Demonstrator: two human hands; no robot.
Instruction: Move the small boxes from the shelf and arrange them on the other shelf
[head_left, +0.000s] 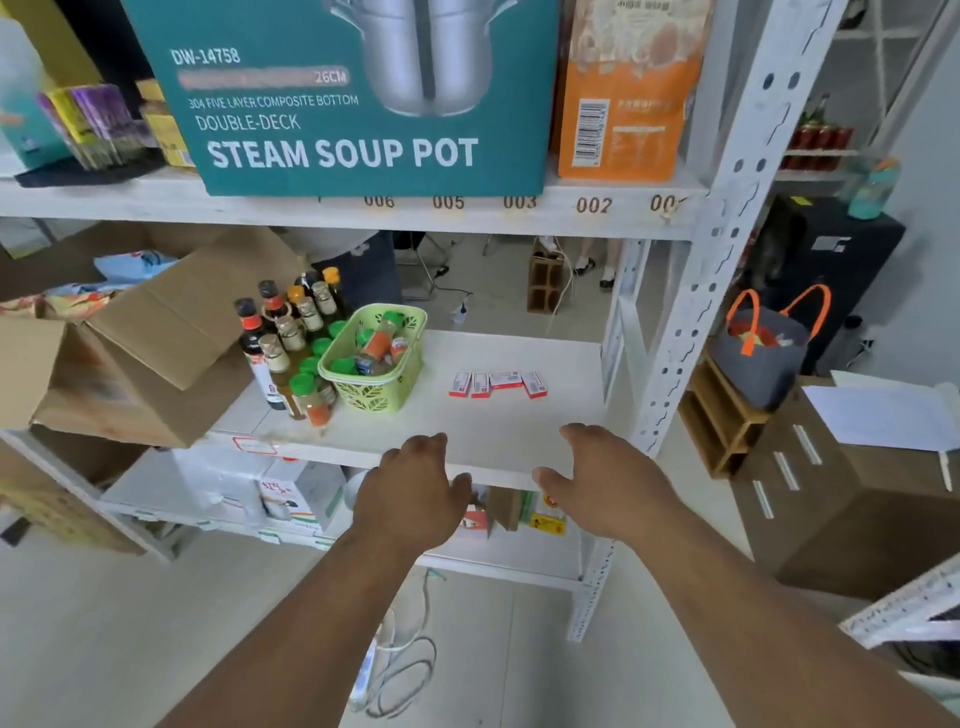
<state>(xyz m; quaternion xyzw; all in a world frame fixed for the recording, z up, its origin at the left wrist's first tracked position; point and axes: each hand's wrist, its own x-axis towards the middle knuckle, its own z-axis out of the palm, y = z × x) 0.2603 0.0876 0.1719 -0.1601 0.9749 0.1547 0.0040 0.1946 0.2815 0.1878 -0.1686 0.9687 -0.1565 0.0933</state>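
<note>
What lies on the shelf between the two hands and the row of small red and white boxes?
Nothing: in the head view, the white shelf is bare between the left hand, the right hand and the small boxes.

Pale tiled floor (519, 649), white metal shelving (727, 218), brown cabinet (831, 509)

Small boxes (497, 384) beyond two empty hands (415, 488)

Four small boxes (498, 384), white with red edges, lie flat in a row. They sit touching on the middle shelf (519, 436).
</note>
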